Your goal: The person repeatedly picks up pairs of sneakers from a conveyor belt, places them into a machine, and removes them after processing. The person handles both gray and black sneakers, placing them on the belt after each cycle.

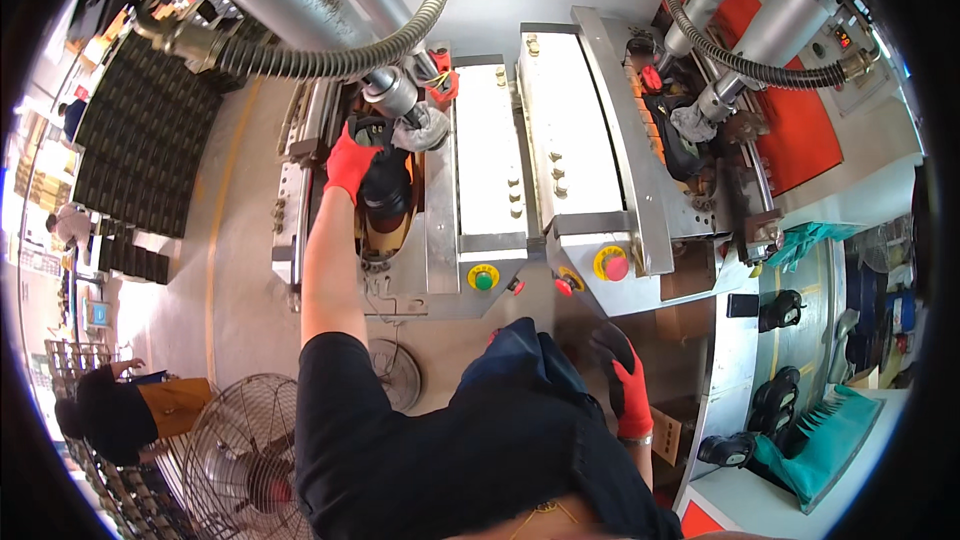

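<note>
My left hand (350,164), in a red glove, is at the left station of a machine. Its fingers close on the side of a black shoe (386,180), which sits toe toward me below a metal press cylinder (392,93). A greyish pad (422,130) presses near the shoe's upper end. The palm side of the glove is hidden. My right hand (624,376), in a red glove with dark fingers, hangs beside my body with its fingers loosely stretched and nothing in them. A second black shoe (682,145) is in the right station under another pad (692,123).
A green button (483,280) and a red button (615,266) are on the machine's front. A ribbed hose (330,64) arches over the left station. A caged fan (245,460) stands behind left, near another person (110,415). Several black shoes (775,400) lie at right.
</note>
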A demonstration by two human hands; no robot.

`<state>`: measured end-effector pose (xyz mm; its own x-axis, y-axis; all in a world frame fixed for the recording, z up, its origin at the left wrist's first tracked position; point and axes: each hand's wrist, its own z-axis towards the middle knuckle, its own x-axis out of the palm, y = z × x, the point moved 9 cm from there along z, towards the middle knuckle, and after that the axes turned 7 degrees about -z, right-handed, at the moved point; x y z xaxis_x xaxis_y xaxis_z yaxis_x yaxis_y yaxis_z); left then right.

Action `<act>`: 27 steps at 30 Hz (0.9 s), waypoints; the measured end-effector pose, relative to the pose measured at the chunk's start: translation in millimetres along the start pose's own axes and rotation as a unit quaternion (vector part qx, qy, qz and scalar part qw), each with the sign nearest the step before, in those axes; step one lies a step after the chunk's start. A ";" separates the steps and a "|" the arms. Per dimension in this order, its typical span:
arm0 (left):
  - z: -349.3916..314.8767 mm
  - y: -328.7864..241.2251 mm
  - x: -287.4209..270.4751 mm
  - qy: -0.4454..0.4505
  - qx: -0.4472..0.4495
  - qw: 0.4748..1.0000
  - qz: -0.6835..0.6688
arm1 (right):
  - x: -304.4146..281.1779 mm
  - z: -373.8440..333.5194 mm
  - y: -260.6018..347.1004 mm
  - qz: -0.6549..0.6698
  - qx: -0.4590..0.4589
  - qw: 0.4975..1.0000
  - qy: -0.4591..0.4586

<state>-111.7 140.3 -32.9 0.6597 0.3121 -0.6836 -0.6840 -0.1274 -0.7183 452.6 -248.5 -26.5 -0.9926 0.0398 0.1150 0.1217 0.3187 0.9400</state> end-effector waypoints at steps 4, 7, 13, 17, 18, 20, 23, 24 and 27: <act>-27.9 -0.3 37.9 0.027 -0.022 0.993 0.115 | -8.1 -1.0 -4.2 0.009 -0.011 0.997 -0.071; -48.7 2.9 46.3 0.038 0.000 0.987 0.154 | -2.2 8.5 -6.3 0.001 -0.006 0.997 -0.071; -51.0 38.4 18.7 -0.071 -0.024 0.996 -0.039 | 23.7 33.6 15.4 0.025 0.007 0.999 -0.034; -152.0 -68.9 16.2 -0.189 0.092 0.943 -0.257 | -4.2 34.3 13.9 0.047 -0.010 0.997 -0.066; -193.0 -109.6 32.7 -0.139 0.071 0.911 -0.382 | -9.8 36.4 14.9 0.029 -0.020 0.998 -0.053; -273.8 -123.5 88.6 -0.040 0.132 0.968 -0.208 | -9.9 41.1 35.6 0.070 -0.033 0.997 0.009; -319.1 -156.8 165.8 0.087 0.146 0.983 -0.074 | -3.4 45.4 87.0 0.104 -0.010 0.993 0.061; -321.7 -165.0 177.5 0.107 0.171 0.978 0.053 | -6.2 47.8 99.9 0.111 -0.020 0.991 0.077; -314.6 -163.7 194.9 0.108 0.133 0.971 0.168 | -36.5 62.3 129.2 0.109 -0.057 0.988 0.089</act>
<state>226.7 -74.3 -89.2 0.4155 0.0870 -0.9054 -0.9092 0.0677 -0.4107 504.7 -149.7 70.7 -0.9289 -0.0741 0.3629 0.3411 0.2108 0.9161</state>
